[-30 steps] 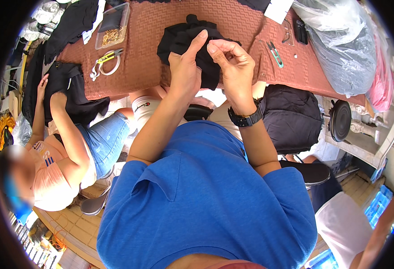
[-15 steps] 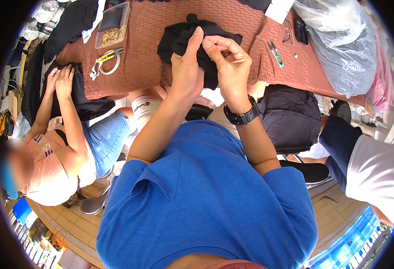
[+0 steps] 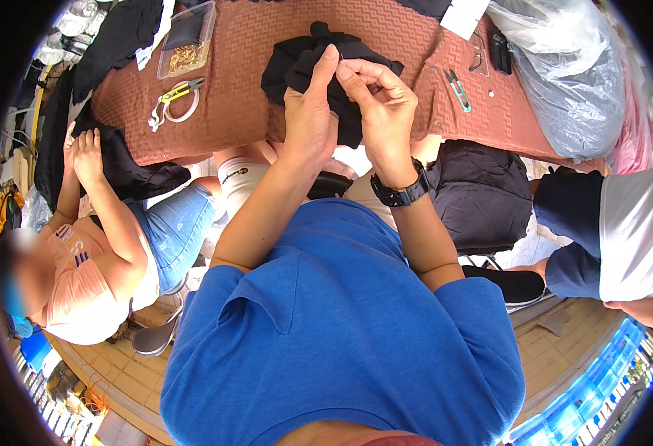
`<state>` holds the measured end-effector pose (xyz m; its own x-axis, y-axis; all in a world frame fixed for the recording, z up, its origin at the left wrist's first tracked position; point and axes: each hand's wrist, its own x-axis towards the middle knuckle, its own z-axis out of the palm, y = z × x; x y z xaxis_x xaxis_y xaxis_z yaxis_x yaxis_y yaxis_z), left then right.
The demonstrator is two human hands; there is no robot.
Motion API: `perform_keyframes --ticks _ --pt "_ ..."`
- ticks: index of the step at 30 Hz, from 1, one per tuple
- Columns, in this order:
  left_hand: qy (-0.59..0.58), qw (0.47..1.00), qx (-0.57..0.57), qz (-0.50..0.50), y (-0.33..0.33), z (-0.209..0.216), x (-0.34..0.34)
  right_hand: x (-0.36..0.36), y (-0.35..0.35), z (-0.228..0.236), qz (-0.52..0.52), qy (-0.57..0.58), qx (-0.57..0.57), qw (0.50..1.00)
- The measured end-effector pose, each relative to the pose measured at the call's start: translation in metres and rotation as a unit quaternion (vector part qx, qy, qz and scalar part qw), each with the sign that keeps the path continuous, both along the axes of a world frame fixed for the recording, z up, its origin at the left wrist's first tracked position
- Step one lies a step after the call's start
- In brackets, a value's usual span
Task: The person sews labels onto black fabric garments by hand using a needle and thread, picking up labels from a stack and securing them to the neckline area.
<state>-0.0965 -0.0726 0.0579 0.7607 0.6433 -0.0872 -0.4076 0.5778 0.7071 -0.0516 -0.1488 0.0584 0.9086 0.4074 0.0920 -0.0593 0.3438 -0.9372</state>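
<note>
A bunched piece of black cloth (image 3: pixel 286 72) lies at the near middle of the brown-covered table (image 3: pixel 245 104). My left hand (image 3: pixel 310 115) is closed on it, thumb pointing up along the folds. Close beside it, my right hand (image 3: pixel 386 111) pinches with thumb and forefinger at the cloth near my left thumb tip. Whatever sits in that pinch is too small to make out. Both hands are held over the table's near edge, and a black watch is on my right wrist.
Yellow-handled snips (image 3: pixel 181 91) and a white ring (image 3: pixel 185 108) lie left, below a clear box (image 3: pixel 200 48) of gold-coloured pieces. Green snips (image 3: pixel 458 91), glasses (image 3: pixel 478 56) and a plastic bag (image 3: pixel 564 82) are right. A co-worker's hands (image 3: pixel 87 152) handle black fabric.
My hands stay almost still at the black cloth. The co-worker's hands at left have shifted a little left and down. A person at the right edge has moved, legs and shirt shifting right.
</note>
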Motion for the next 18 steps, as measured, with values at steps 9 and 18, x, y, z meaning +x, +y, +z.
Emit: perform_keyframes --ticks 9,18 --pt "-0.012 1.0 0.016 -0.007 0.0001 -0.0003 -0.0033 -0.0003 0.0001 -0.0022 0.007 0.007 0.01 1.0" --pt "-0.005 1.0 -0.002 0.009 -0.0027 0.0034 -0.0022 -0.0008 -0.0002 -0.0011 0.011 0.013 0.015 1.0"
